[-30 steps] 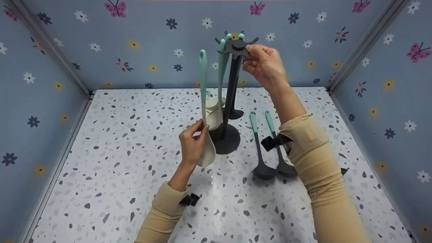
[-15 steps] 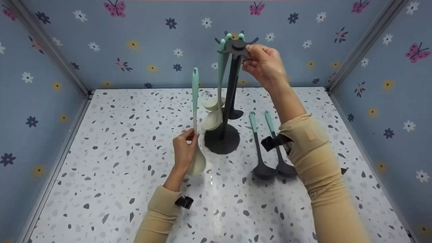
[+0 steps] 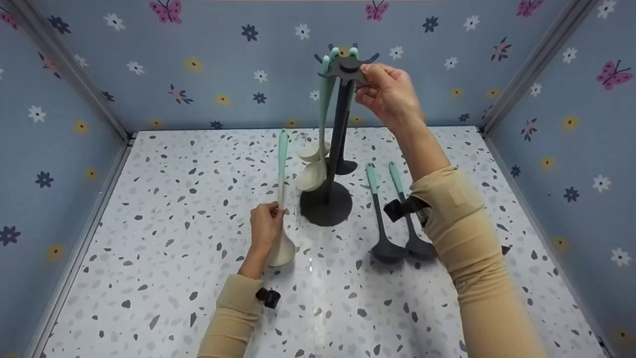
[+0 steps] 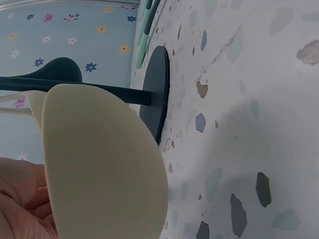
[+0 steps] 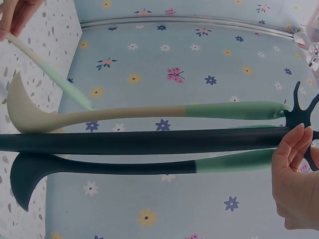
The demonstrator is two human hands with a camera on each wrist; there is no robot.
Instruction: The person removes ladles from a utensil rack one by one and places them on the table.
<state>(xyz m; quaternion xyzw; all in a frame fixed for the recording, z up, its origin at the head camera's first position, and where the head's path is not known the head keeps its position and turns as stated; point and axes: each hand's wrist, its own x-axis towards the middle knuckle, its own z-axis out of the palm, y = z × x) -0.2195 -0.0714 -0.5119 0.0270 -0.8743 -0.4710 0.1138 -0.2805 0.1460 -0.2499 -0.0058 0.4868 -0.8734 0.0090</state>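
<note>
My left hand [image 3: 264, 226] pinches the lower shaft of a cream ladle [image 3: 281, 251] with a mint handle, left of a dark utensil stand [image 3: 326, 211]. In the left wrist view, that ladle's bowl [image 4: 104, 159] fills the foreground close to the table; whether it touches is unclear. My right hand [image 3: 390, 94] grips an arm of the stand's hooked top. From the hooks hang cream ladles [image 3: 311, 176] on the left and a dark ladle [image 3: 347, 167] behind the pole. The right wrist view shows a hanging cream ladle [image 5: 35, 114] and dark ladle [image 5: 30, 174] on either side of the pole.
Two dark ladles with mint handles, one left [image 3: 387, 251] and one right [image 3: 420, 248], lie on the speckled table [image 3: 174, 223] right of the stand. A dark tip [image 3: 505, 249] shows beyond my right sleeve. Flower-patterned panels [image 3: 223, 49] enclose the back and sides.
My left hand has moved the cream ladle down, left and nearer, away from the stand. Its handle has dropped toward the table. My right hand has stayed on the stand's top.
</note>
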